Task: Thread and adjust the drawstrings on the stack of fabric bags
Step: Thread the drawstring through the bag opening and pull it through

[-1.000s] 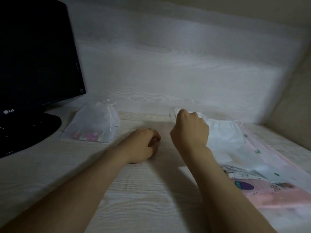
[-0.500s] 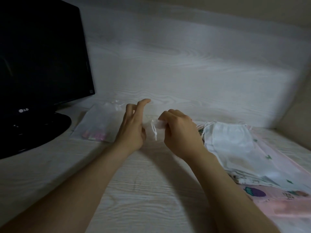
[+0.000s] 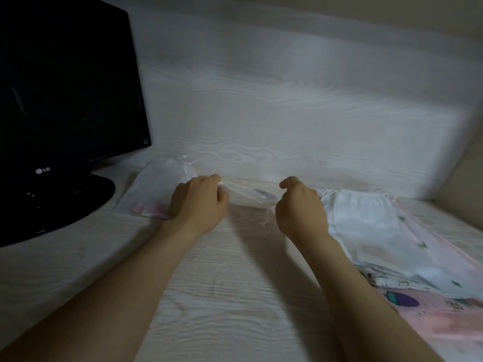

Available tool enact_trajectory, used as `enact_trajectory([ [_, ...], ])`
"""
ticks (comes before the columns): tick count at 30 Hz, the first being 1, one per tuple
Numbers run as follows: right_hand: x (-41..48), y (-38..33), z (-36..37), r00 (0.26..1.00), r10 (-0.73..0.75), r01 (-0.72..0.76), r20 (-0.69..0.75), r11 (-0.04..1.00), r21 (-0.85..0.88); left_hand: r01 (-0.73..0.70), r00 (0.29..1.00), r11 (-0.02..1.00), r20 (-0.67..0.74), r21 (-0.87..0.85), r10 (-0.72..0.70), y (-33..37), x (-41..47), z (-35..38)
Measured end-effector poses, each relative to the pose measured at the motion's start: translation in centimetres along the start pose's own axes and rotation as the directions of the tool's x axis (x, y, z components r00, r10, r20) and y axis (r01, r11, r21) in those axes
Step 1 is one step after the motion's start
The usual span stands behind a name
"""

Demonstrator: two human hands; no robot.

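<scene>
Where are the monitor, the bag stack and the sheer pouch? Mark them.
monitor (image 3: pixel 68 82), head view, screen centre.
bag stack (image 3: pixel 366 223), head view, top white bag.
sheer pouch (image 3: pixel 154 186), head view, upper half.

"LG" logo on the lower bezel of the black monitor (image 3: pixel 65 100).

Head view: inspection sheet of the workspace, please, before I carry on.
Surface: pale wood-grain desk, dimly lit.
Job's things: sheer bag between the hands, drawstring dangling; stack of fabric bags at right.
Clutter: sheer pouch with pink contents, at left.
Hands: left hand pinches the bag; right hand curled at its other end, grip hidden.
Cables: nothing seen.
Surroundings: LG monitor at left; wood-grain back panel.
</scene>
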State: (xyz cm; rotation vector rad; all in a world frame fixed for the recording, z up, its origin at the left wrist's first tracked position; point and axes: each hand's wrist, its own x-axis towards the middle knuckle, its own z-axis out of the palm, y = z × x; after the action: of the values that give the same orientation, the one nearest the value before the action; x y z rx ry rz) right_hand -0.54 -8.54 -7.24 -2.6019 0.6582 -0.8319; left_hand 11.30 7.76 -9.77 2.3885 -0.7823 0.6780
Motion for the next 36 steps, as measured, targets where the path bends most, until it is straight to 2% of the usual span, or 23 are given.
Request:
enact_trajectory([
  [3,-0.1,-0.8,-0.5,0.993,0.113,-0.115,0.020,0.968,0.223,0.043,0.999,0.999,0.011,0.016,-0.043,-0.2,0.0,0.0],
  [5,-0.4,-1.1,-0.6,0.990,0.108,-0.128,0.087,0.952,0.279,0.061,0.997,0.998,0.036,0.014,-0.061,-0.3,0.1,0.1],
  [9,-0.7,-1.1,-0.4,0.997,-0.009,-0.007,0.082,0.980,0.197,0.074,0.995,0.992,0.070,-0.107,-0.067,-0.7,0.3,0.5],
  [13,-0.5,-0.4,0.3,0.991,-0.078,0.054,0.109,0.977,0.205,0.118,0.989,0.955,0.116,-0.271,-0.090,-0.7,0.3,0.3],
  [16,0.0,0.3,0.8,0.993,-0.106,0.091,0.061,0.975,0.202,0.133,0.988,0.930,0.117,-0.342,-0.098,-0.6,0.2,0.2],
  [21,0.7,0.9,1.4,0.997,-0.071,0.064,0.029,0.981,0.183,0.282,0.959,0.798,0.147,-0.533,-0.242,0.2,0.5,-0.7],
  [26,0.9,1.5,1.8,0.992,-0.007,-0.028,0.122,0.960,0.279,0.400,0.909,0.743,0.127,-0.537,-0.397,0.2,1.1,-1.2],
  [28,0.9,1.0,1.1,0.985,0.050,-0.122,0.167,0.883,0.454,0.422,0.895,0.732,0.119,-0.536,-0.429,-0.1,1.3,-0.9],
  [31,0.9,0.1,-0.1,0.930,0.145,-0.354,0.337,0.594,0.722,0.449,0.868,0.658,0.119,-0.604,-0.483,-0.6,1.6,-0.4],
  [33,0.9,-0.1,-0.8,0.907,0.137,-0.416,0.398,0.440,0.796,0.467,0.839,0.568,0.137,-0.678,-0.526,-0.8,1.8,-0.2],
  [36,1.0,-0.1,-1.1,0.905,0.131,-0.426,0.405,0.302,0.853,0.489,0.796,0.435,0.182,-0.756,-0.578,-1.1,1.9,0.0],
])
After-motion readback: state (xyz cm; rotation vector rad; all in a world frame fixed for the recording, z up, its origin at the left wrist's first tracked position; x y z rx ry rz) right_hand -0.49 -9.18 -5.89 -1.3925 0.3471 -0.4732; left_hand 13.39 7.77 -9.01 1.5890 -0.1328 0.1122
